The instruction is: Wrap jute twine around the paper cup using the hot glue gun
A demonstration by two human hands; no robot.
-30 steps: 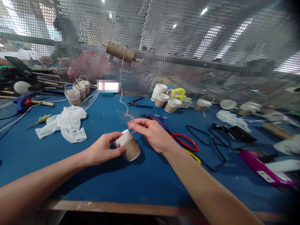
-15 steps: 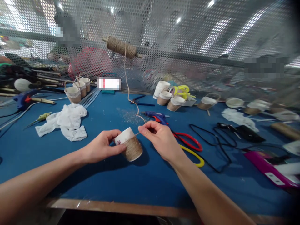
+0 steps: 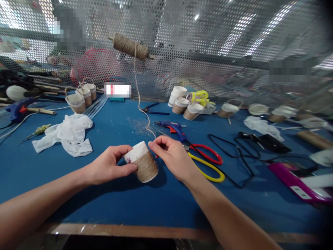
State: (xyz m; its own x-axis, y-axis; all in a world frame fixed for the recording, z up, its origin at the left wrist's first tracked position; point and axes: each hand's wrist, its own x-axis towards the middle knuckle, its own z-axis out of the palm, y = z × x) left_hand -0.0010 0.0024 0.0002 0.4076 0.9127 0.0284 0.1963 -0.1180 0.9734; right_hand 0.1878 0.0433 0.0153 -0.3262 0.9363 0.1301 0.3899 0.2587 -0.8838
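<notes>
A white paper cup (image 3: pixel 142 162), its lower part wrapped in brown twine, is tilted above the blue table. My left hand (image 3: pixel 113 163) grips it from the left, thumb on the near side and fingers behind. My right hand (image 3: pixel 171 152) pinches the twine (image 3: pixel 138 91) close to the cup's right edge. From there the strand runs up slackly to a spool of twine (image 3: pixel 127 46) mounted on the mesh. Just past my right hand lie a blue glue gun (image 3: pixel 173 129) and scissors (image 3: pixel 208 173) with one red and one yellow handle.
Twine-wrapped cups with handles (image 3: pixel 76 102) stand at the back left, more cups (image 3: pixel 193 111) at the back right. White cloth (image 3: pixel 69 133) lies left, another glue gun (image 3: pixel 19 109) beyond it. Pliers (image 3: pixel 156 111), a black cable (image 3: pixel 249 166) and a purple power strip (image 3: pixel 291 182) are around.
My right hand has moved in closer to the cup, shortening the stretch of twine between them. My left hand still holds the cup at nearly the same tilt. The whole view has shifted slightly.
</notes>
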